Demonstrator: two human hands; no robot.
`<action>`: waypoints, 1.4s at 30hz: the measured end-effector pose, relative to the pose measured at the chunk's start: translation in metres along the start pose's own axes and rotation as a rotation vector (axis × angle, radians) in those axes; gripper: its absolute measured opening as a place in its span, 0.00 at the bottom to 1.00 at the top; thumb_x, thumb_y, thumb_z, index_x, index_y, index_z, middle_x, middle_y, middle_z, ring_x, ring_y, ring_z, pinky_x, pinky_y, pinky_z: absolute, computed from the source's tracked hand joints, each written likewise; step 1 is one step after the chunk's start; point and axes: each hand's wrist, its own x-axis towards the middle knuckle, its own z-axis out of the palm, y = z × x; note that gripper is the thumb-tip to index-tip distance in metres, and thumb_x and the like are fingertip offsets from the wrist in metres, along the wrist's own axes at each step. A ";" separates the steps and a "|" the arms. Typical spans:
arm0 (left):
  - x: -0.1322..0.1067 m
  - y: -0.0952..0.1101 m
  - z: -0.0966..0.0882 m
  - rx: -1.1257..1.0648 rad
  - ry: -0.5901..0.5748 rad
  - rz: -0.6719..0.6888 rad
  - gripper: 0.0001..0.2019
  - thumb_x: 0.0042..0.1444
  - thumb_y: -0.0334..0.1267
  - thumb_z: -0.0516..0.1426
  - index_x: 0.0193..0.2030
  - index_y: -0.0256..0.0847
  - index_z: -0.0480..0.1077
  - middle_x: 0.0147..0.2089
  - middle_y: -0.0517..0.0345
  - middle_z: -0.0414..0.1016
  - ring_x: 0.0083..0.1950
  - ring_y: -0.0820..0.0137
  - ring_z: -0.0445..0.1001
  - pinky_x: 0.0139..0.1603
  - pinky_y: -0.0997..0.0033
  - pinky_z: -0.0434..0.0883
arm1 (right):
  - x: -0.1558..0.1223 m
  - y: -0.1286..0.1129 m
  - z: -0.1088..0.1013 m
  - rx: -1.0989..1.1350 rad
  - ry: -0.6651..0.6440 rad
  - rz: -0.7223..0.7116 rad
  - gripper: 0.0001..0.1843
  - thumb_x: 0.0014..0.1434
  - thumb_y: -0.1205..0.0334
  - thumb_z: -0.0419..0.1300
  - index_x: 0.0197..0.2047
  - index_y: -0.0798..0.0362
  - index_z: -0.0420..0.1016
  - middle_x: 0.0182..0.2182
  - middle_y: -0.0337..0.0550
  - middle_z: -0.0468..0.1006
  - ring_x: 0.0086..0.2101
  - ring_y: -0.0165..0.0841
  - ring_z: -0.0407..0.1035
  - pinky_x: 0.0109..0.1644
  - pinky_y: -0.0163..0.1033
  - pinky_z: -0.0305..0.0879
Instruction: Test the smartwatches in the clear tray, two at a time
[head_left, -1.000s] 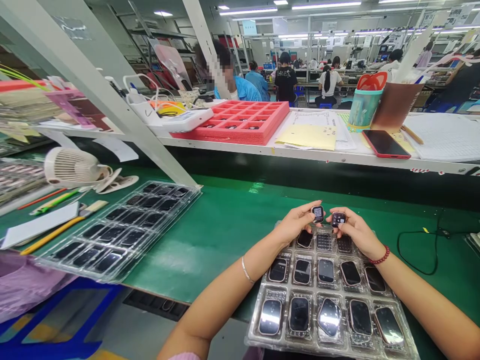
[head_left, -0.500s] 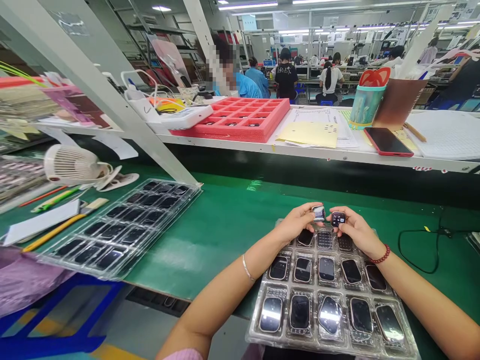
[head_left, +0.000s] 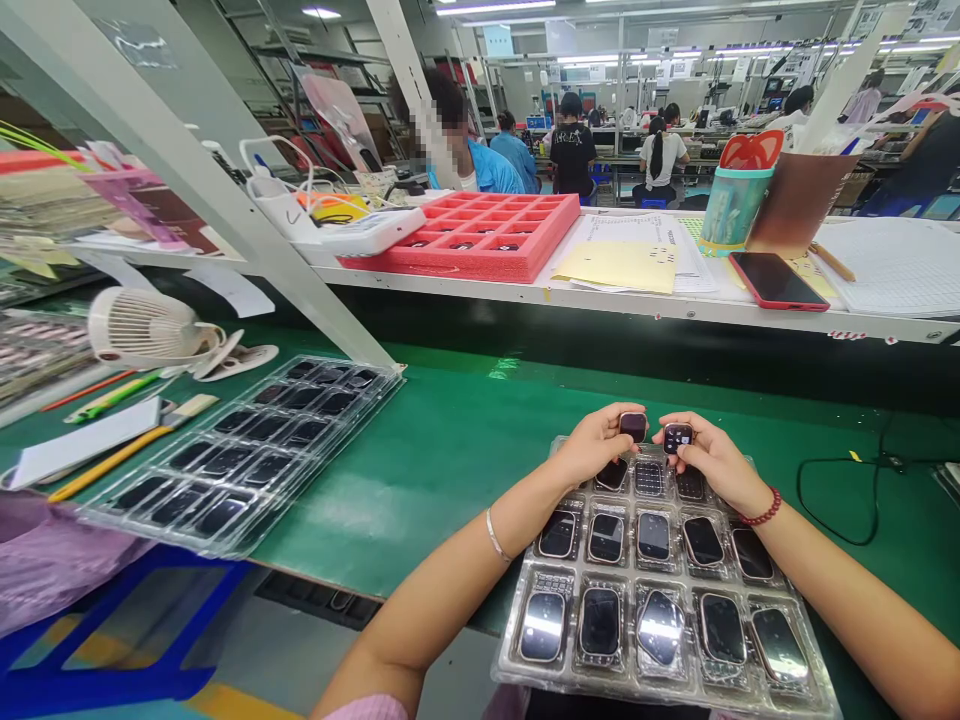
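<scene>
Between the fingertips of my left hand (head_left: 598, 440) is a smartwatch body (head_left: 633, 427), its dark screen facing me. My right hand (head_left: 709, 458) pinches a second smartwatch body (head_left: 678, 438) whose screen is lit with small white icons. The two watches are held side by side, slightly apart, above the far edge of a clear plastic tray (head_left: 517, 655). Rows of dark-screened watch bodies (head_left: 601, 621) lie in the tray's pockets. One far pocket (head_left: 649, 478) holds no watch, and its dimpled floor shows. My hands partly cover the far row.
Left on the green bench (head_left: 450, 450) lies another clear tray (head_left: 247, 540) of dark watches, beside a brush (head_left: 127, 462) and a small fan (head_left: 142, 330). A shelf ahead bears a red foam tray (head_left: 480, 262) and a phone (head_left: 777, 281). A black cable (head_left: 840, 535) lies right. People sit beyond.
The watch in my left hand has turned a little: its screen showed a bright glare before and looks dark now. My right hand and its lit watch have hardly moved.
</scene>
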 end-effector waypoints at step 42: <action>-0.008 0.007 0.006 0.064 0.030 -0.030 0.16 0.57 0.44 0.56 0.46 0.35 0.71 0.38 0.52 0.77 0.27 0.76 0.73 0.26 0.77 0.64 | 0.000 -0.002 0.000 0.013 -0.010 0.040 0.11 0.61 0.59 0.54 0.46 0.52 0.69 0.35 0.43 0.77 0.26 0.28 0.67 0.31 0.37 0.65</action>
